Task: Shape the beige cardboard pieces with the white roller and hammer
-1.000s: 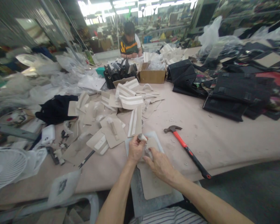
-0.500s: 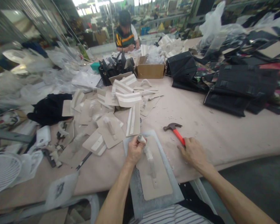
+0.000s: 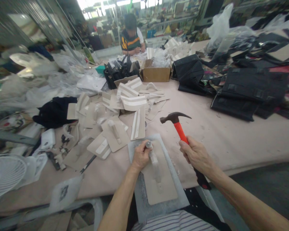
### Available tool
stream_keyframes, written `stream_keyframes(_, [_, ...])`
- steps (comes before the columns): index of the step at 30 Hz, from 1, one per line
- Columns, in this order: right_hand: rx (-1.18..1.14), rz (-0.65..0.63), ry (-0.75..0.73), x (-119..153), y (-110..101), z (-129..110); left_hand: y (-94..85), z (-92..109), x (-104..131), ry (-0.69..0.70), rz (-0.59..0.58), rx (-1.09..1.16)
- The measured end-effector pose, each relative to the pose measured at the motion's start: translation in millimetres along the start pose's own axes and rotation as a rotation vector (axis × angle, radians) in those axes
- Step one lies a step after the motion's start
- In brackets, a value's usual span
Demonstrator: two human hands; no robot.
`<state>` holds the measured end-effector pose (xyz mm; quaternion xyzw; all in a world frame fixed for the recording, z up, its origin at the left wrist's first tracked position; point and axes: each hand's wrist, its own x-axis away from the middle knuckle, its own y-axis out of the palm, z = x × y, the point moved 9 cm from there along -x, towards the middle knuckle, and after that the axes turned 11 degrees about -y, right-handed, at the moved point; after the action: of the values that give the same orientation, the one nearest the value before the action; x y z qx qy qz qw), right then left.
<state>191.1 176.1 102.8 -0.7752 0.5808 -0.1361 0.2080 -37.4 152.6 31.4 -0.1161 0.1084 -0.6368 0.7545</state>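
Observation:
My left hand (image 3: 142,155) pinches a small round metal-topped piece (image 3: 148,144) at the upper end of a plastic-wrapped handle (image 3: 155,165). That handle lies along a beige panel (image 3: 167,189), which rests on a grey slab (image 3: 141,205) at the table's front edge. Closed round the red and black grip of a claw hammer (image 3: 180,130), my right hand (image 3: 198,157) is raised to the right of the slab. The hammer's dark head points up and to the left, above the tabletop.
Beige panels with white strips (image 3: 133,102) and more handled panels (image 3: 115,133) are piled left of centre. A cardboard box (image 3: 156,73) stands behind them. Black bag pieces (image 3: 240,89) lie at right. A white fan (image 3: 6,173) is at left. A person (image 3: 131,37) sits across the table.
My right hand has closed on the hammer and lifted it off the table. My left hand has shifted slightly right, and the metal-topped piece now stands more upright.

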Motion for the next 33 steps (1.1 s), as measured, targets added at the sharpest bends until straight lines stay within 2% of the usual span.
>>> stream_keyframes(1, [0.102,0.02,-0.141,3,-1,-17,0.2,0,1,0.007,0.004,-0.01])
stream_keyframes(3, [0.354,-0.037,-0.361,8,7,-42,0.3,-2,2,0.004,0.017,-0.029])
stream_keyframes(5, [0.554,-0.177,-0.491,10,17,-59,0.4,-5,1,-0.013,0.027,-0.045])
stream_keyframes(7, [0.652,-0.228,-0.581,7,11,-88,1.2,-5,0,-0.01,0.023,-0.05])
stream_keyframes(8, [0.654,-0.175,-0.627,5,-1,-110,1.6,-4,0,0.001,0.017,-0.048])
stream_keyframes(9, [0.631,-0.063,-0.663,4,-18,-136,1.8,-2,0,0.016,0.011,-0.044])
stream_keyframes(11, [0.5,0.276,-0.712,7,-59,-184,2.0,2,1,0.034,0.0,-0.038])
stream_keyframes(13, [0.308,0.604,-0.683,19,-89,-200,1.4,4,1,0.032,0.0,-0.039])
stream_keyframes(14, [0.261,0.683,-0.673,24,-91,-196,1.4,5,1,0.032,-0.001,-0.042])
stream_keyframes(15, [0.249,0.673,-0.672,26,-83,-187,1.4,6,1,0.032,0.001,-0.044])
stream_keyframes(16, [0.322,0.575,-0.676,24,-65,-173,1.4,5,1,0.031,0.005,-0.045])
stream_keyframes(17, [0.425,0.37,-0.678,19,-38,-154,1.4,4,1,0.027,0.009,-0.045])
stream_keyframes(18, [0.508,0.083,-0.603,13,-7,-124,1.8,3,1,0.022,0.011,-0.044])
stream_keyframes(19, [0.572,-0.099,-0.498,11,13,-91,2.3,1,1,0.016,0.011,-0.044])
stream_keyframes(21, [0.661,-0.323,-0.311,14,32,-39,3.3,-1,1,0.008,0.008,-0.04])
stream_keyframes(23, [0.704,-0.357,-0.207,15,29,-13,3.1,-1,1,0.009,0.008,-0.031])
stream_keyframes(30, [0.786,-0.321,0.001,-3,9,47,1.0,8,3,0.034,0.002,-0.023])
stream_keyframes(31, [0.827,-0.271,-0.033,-6,9,46,1.1,8,3,0.032,0.001,-0.019])
stream_keyframes(33, [0.843,-0.136,-0.189,-6,17,27,1.3,7,3,0.026,0.005,-0.008])
